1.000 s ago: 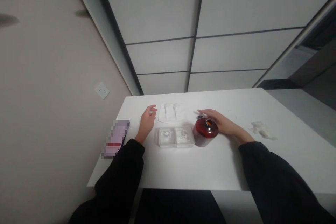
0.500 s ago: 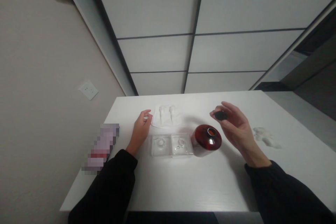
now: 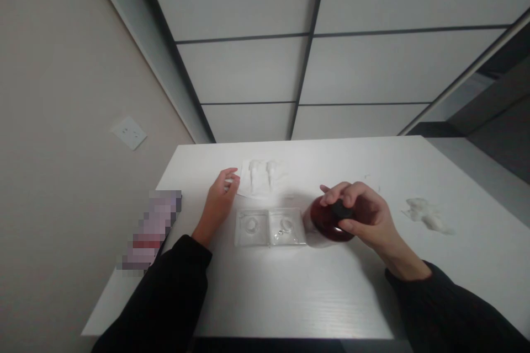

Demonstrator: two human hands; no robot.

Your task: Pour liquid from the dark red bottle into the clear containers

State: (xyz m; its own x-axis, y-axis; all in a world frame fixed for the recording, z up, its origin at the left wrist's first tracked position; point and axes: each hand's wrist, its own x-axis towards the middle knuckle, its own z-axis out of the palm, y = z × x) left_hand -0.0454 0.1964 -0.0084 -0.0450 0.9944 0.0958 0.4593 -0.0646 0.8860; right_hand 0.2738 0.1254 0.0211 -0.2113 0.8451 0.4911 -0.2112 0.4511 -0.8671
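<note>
My right hand point(image 3: 368, 209) grips a black bottle cap point(image 3: 342, 209) between thumb and fingers, at the mouth of a dark red-brown bottle point(image 3: 325, 223). The bottle stands upright, and its neck is hidden by the cap and fingers. My left hand point(image 3: 220, 194) rests loosely on the table, fingers a little bent and apart, holding nothing I can see. It lies beside a white sheet point(image 3: 262, 187) bearing two small white pieces, each with a thin stem. Between the hands sits a clear plastic tray point(image 3: 268, 227) with two compartments, a round raised piece in each.
Crumpled whitish material point(image 3: 428, 216) lies on the right side of the white table point(image 3: 265, 292). A blurred-out pinkish flat object point(image 3: 153, 229) is at the left edge. A wall with a socket point(image 3: 130, 132) stands to the left, and panelled doors point(image 3: 248, 71) are behind.
My right hand has brought the black cap down and left onto the bottle's mouth, covering the opening. My left hand stays in about the same place. The view has shifted slightly.
</note>
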